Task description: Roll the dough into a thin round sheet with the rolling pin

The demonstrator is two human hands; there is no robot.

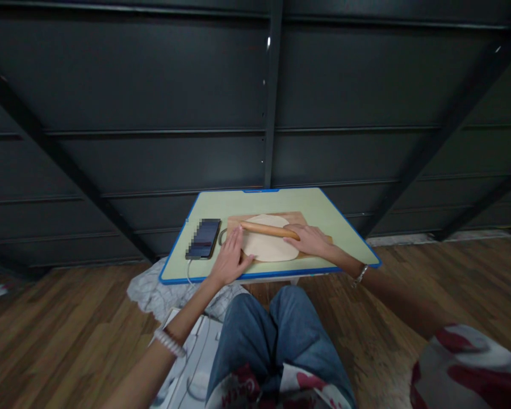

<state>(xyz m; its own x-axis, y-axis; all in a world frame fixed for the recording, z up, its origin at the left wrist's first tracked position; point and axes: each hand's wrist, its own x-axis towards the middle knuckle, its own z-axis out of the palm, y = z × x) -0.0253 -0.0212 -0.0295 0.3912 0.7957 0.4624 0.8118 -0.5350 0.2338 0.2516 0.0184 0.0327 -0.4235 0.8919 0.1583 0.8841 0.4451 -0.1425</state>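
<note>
A flat, pale sheet of dough [270,247] lies on a wooden board [297,218]. Across its upper part rests a wooden rolling pin [266,228], tilted slightly down to the right. My right hand [309,240] is closed over the pin's right end, hiding part of it. At the pin's left end is my left hand [231,257], its fingers stretched out and the thumb apart. Its fingertips meet the end of the pin, and the thumb reaches the dough's lower left edge. Whether the left palm presses on the board cannot be made out.
The board sits on a small pale green table [221,201] with a blue rim. A phone [204,238] with a white cable [189,272] lies left of my left hand. Dark metal panels [162,85] stand behind. White boxes [196,352] and crumpled cloth [153,289] are below left.
</note>
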